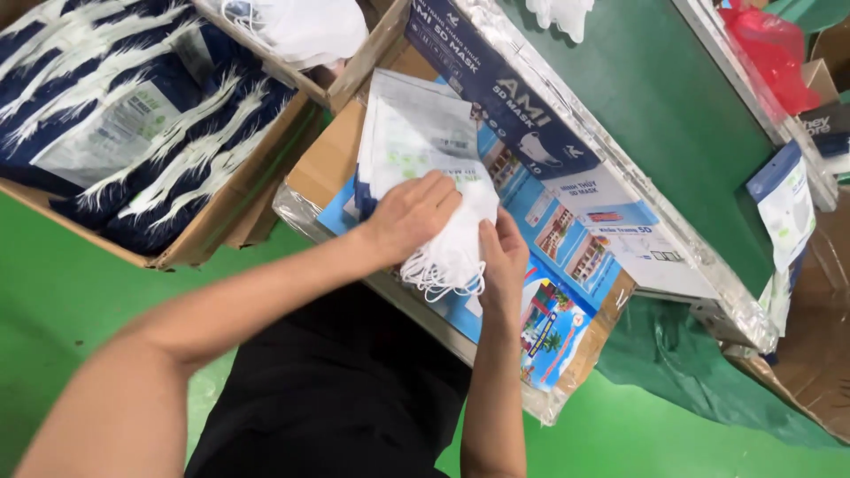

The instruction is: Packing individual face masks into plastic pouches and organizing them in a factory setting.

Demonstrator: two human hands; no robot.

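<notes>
Head view shows our left hand (414,215) and right hand (502,255) pinching a soft, light stack of white masks (452,252), best gripped across its folded middle.

Glossy green floor (53,301), dark green table (673,115), crumpled green sheet (691,372)

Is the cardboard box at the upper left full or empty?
Full. The cardboard box has open flaps and is packed to its rim with dark blue mask packets lying in overlapping rows.
</notes>
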